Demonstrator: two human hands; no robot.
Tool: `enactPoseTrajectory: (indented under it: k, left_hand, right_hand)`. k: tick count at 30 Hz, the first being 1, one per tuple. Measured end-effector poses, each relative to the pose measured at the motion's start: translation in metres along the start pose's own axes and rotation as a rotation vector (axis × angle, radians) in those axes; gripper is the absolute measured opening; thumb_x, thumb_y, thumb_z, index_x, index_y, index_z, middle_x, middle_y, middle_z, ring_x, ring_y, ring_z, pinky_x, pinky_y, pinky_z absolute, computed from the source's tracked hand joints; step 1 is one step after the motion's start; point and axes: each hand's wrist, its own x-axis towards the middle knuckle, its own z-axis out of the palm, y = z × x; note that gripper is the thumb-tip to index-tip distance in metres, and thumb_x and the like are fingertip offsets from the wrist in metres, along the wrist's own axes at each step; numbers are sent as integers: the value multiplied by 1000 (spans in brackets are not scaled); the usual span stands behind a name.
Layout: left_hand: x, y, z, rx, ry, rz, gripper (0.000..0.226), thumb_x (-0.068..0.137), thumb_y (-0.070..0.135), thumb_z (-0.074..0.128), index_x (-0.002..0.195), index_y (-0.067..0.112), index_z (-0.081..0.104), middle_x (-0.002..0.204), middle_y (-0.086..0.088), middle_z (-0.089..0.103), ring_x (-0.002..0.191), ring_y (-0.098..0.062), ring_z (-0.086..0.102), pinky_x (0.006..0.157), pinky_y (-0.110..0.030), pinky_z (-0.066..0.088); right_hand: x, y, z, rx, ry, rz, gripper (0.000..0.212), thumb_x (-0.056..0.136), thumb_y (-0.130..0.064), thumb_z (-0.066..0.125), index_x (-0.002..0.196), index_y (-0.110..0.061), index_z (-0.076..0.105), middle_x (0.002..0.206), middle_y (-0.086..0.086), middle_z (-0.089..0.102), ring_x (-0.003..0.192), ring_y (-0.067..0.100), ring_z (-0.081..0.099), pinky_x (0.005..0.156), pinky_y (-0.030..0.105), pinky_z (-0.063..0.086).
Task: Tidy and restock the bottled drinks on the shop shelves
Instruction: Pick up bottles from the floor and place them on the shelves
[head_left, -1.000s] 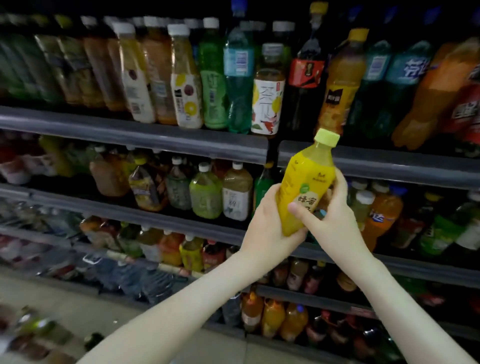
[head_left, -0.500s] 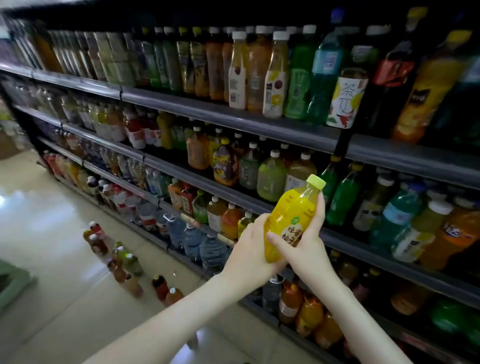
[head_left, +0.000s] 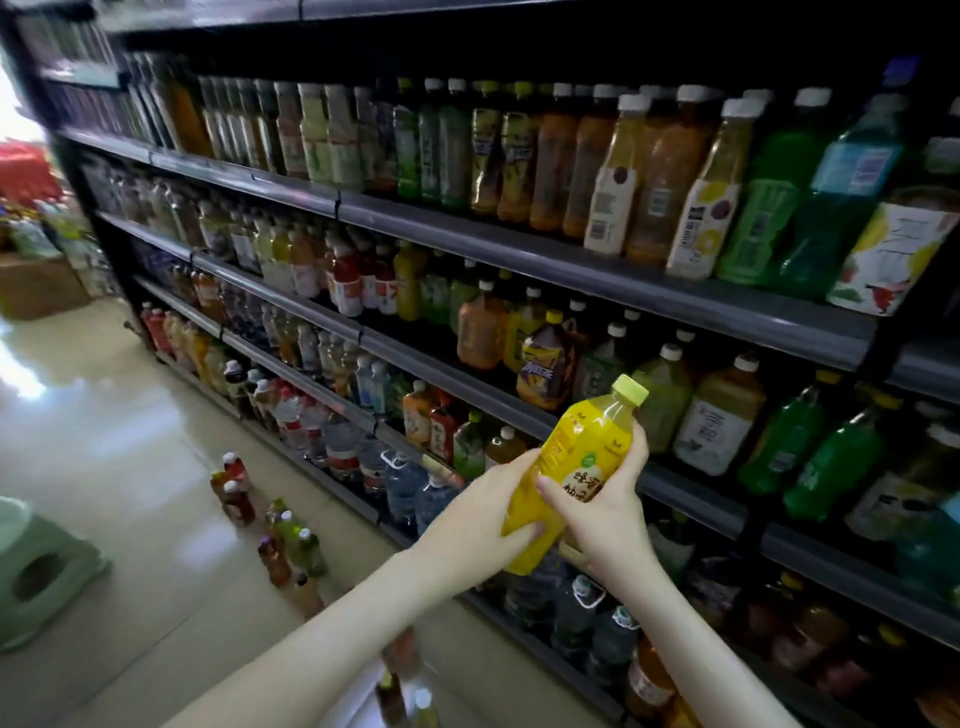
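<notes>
Holding the yellow bottle (head_left: 576, 462), left hand (head_left: 483, 517) curled round its base and right hand (head_left: 610, 501) round its label, the person should shelve it upright, label outward.

On yellow plastic bottle (head_left: 574, 452) w/ lime-green cap: label reads 蜂蜜柚子 in dark chars, lower part partly hidden. Small white logo mark near its shoulder, not legible. White-labelled big bottle (head_left: 893, 254), far right: large chars, too blurred & cut off. Other labels, barcodes: unreadable.
</notes>
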Motion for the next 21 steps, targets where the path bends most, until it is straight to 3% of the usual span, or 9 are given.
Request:
enactPoseTrajectory:
  k: [2,4,7,9,11,13,15,17,21]
  left_hand:
    - [0,-41,-33,73,-18,6,70,92,39,59,148,42,16,143,14,39,115,-4,47,93,-18,40]
    - [2,-78,-65,129,-30,7,70,94,37,57,149,42,14,143,13,39,115,-7,47,93,-18,38]
    - [12,-121,-105,148,-29,5,74,94,34,57,149,43,9,139,11,42,113,-9,49,89,-17,39]
    - [21,-143,-123,151,-28,31,77,95,33,57,146,46,2,136,10,44,104,-8,51,83,-14,39]
    - [33,-162,-135,163,-24,72,78,95,31,56,143,48,-3,137,9,43,102,-6,49,82,-11,35]
    - [45,-182,-144,170,-17,105,78,95,27,56,142,46,-4,143,6,40,118,-9,45,91,-10,31]
    - [55,-194,-150,195,-1,148,77,95,19,56,144,40,0,149,1,37,134,-14,35,102,-6,21]
    - [71,-212,-160,186,40,174,75,94,11,56,145,31,5,150,-5,35,139,-18,32,109,-12,20]
    - [106,-243,-187,208,121,211,70,94,4,53,145,24,9,151,-11,33,140,-25,32,112,-28,28]
  right_hand:
    - [15,-7,46,22,-9,56,109,76,-28,81,142,-51,-2,114,-7,57,95,12,63,76,44,59]
    - [31,-16,91,46,-10,100,107,74,-28,83,145,-44,4,109,-13,57,95,11,61,81,49,57]
    - [52,-27,145,46,12,109,88,70,-28,86,140,-28,33,105,-13,62,93,5,62,78,35,55]
    - [65,-32,171,50,27,112,72,68,-26,87,128,-28,46,104,-10,66,94,9,65,75,27,53]
    - [78,-34,190,76,36,116,67,67,-25,88,121,-31,48,102,-8,69,92,12,67,75,35,57]
    - [95,-34,209,102,45,105,68,65,-22,89,115,-40,45,100,-6,68,87,12,68,71,40,59]
    - [108,-33,220,120,60,56,73,63,-18,90,110,-43,41,100,-6,66,85,4,67,67,25,57]
    - [131,-31,238,142,69,8,78,62,-14,90,114,-43,40,101,-5,66,88,4,67,68,20,54]
    - [179,-27,278,224,85,-67,70,66,-5,87,123,-20,48,95,-3,70,89,13,70,66,19,54]
